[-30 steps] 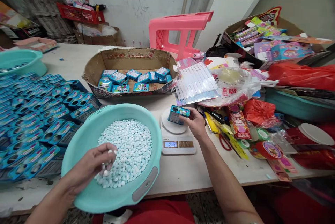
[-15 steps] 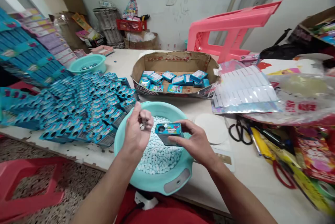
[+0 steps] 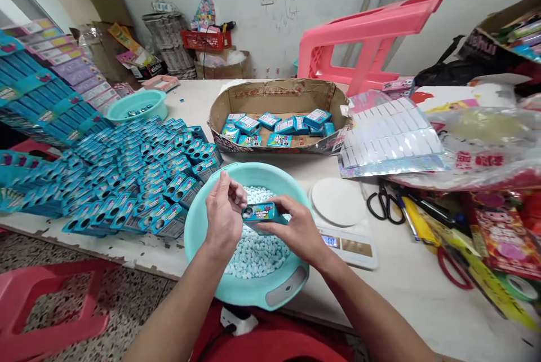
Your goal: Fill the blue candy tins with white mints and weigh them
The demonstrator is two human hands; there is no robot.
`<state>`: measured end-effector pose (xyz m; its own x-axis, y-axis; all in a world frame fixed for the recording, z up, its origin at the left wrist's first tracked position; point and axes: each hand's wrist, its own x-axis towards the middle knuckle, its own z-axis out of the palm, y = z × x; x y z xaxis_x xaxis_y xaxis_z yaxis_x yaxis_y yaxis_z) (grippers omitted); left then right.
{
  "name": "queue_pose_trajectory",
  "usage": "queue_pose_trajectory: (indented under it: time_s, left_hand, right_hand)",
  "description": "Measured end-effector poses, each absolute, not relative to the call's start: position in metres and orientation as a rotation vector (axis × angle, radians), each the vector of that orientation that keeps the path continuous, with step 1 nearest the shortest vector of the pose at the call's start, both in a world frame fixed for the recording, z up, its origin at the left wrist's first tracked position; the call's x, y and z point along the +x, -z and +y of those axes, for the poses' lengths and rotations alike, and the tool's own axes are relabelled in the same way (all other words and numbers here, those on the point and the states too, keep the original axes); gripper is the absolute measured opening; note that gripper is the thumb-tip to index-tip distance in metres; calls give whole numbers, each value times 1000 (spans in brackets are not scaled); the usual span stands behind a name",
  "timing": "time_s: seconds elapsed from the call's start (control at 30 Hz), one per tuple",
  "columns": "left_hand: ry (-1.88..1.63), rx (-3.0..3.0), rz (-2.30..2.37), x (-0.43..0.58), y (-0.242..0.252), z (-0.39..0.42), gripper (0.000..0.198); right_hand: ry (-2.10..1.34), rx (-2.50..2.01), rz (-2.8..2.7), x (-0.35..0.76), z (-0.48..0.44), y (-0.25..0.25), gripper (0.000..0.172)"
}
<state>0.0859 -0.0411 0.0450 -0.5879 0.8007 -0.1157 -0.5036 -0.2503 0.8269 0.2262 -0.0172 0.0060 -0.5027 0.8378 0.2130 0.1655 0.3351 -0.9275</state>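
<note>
My right hand [image 3: 298, 226] grips a small blue candy box [image 3: 258, 212] by its right end, over a turquoise basin [image 3: 198, 226]. The box lies level, its lettered narrow side with a round hole facing up. My left hand [image 3: 226, 204] is beside the hole, fingers curled and closed, palm partly turned up; the few small candies in it are mostly hidden by the fingers. Pale blue and white candies [image 3: 260, 255] fill the bottom of the basin. Left of it stand many open blue boxes [image 3: 143, 176] in tight rows.
A cut-down cardboard box [image 3: 274, 88] with several blue boxes stands behind the basin. A white kitchen scale [image 3: 338, 202] sits to the right, beside black scissors [image 3: 384, 204]. Farther left are a smaller turquoise bowl [image 3: 139, 107] and stacked packs [image 3: 38, 91]. A pink stool [image 3: 363, 40] is at the back.
My left hand has closed its fingers more over the candies and now meets the box's hole end. The candy box has moved slightly left and its hole shows beside my fingertips.
</note>
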Motion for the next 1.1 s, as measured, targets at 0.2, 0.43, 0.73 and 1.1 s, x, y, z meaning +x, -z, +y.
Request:
queue_pose_trajectory:
  time_s: [0.2, 0.43, 0.73, 1.1]
  left_hand:
    - [-1791, 465, 1232, 62, -45, -56, 32]
    - [-704, 1191, 1828, 32, 14, -99, 40]
    - [80, 1609, 2030, 53, 12, -100, 34]
    - [314, 1740, 2069, 58, 13, -100, 38]
  right_hand:
    - [-1371, -890, -1474, 275, -14, -2, 37]
    - [-987, -1063, -1111, 358, 31, 32, 41]
    - [-1005, -1120, -1157, 372, 58, 71, 47]
    - [-685, -1228, -885, 420, 41, 69, 35]
